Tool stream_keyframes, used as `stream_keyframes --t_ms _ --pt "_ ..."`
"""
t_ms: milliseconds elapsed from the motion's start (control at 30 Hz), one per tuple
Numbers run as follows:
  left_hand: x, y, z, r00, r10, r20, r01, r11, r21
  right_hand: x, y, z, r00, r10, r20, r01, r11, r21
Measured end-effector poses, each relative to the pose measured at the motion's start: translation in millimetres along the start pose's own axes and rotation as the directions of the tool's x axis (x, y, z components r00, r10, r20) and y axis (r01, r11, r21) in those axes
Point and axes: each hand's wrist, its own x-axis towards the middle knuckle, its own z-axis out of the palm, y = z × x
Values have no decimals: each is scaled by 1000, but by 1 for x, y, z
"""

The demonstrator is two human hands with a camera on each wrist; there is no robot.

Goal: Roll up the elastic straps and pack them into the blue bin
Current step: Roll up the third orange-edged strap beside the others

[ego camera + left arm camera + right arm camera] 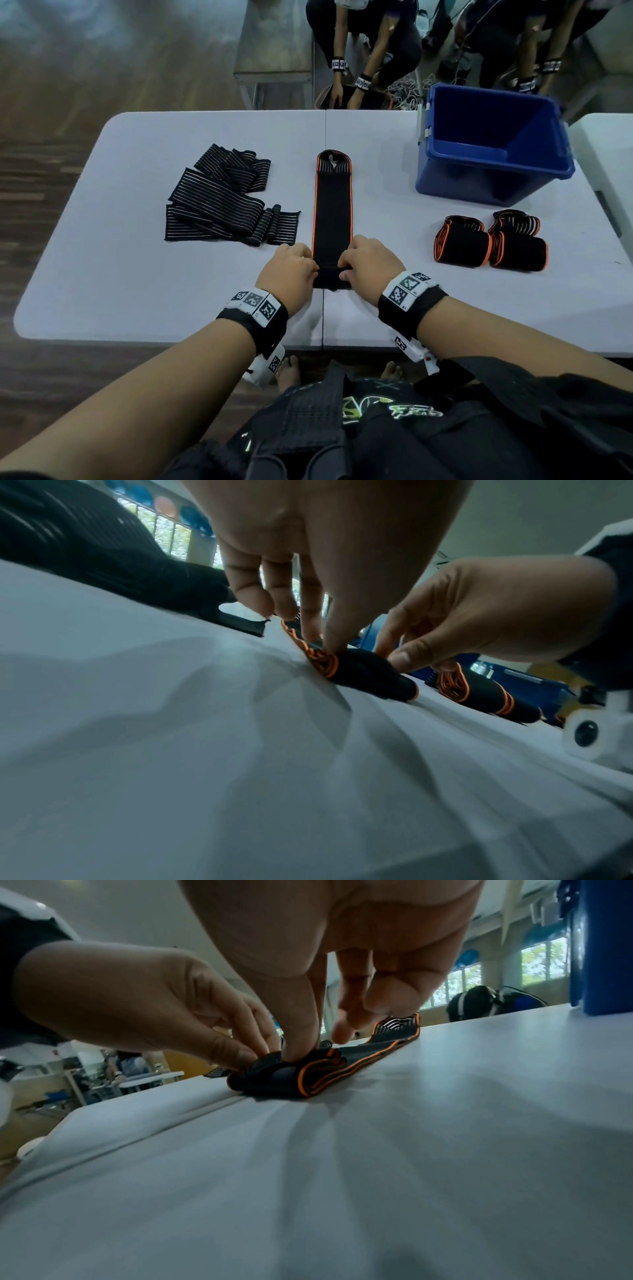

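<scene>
1. Straps of black elastic with thin pale stripes (222, 202) are lying in a loose unrolled pile at the left of the pale grey folding table (102, 240); these are waiting their turn, by my reading.
2. Just right of that pile, the left hand (291, 270) is pinching the near left end of the long black orange-edged elastic strap (332, 212), its fingers curled over the small roll that is forming there.
3. That strap is lying flat down the middle of the table, running from the hands to its far striped end; only the first turns are wound, so most of its length is waiting to be rolled.
4. The right hand (366, 260) is pinching the near right end of the same roll, thumb and fingers curled onto it.
5. Further right, two finished black rolls with orange edges (489, 243) are sitting side by side, touching, near the blue bin but outside it.
6. The blue plastic bin (548, 113) is standing at the far right; the part of its inside that shows is holding nothing, so packing seems not yet started.
7. The near inner wall and part of the bin's floor are hidden, and the number of straps in the left pile is hard to make out.
</scene>
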Motion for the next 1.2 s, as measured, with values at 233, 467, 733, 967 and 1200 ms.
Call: stream_keyframes --t_ms 233,467,733,967,1200 --pt "-12 -3 4 995 57 83 -58 998 12 -14 -2 12 994 -92 53 99 982 -162" --pt "-19 -15 15 997 67 -33 -70 993 -97 -13 0 11 998 -9 58 10 1000 -19" --pt "-10 1 3 962 -265 -65 223 902 -371 -4 3 2 986 150 71 -162 960 228" --pt "4 5 2 916 -402 7 362 817 -449 -3 6 5 952 296 73 -302 880 367" --pt "9 2 6 894 -440 80 421 766 -486 0 6 7 912 398 98 -388 761 521"
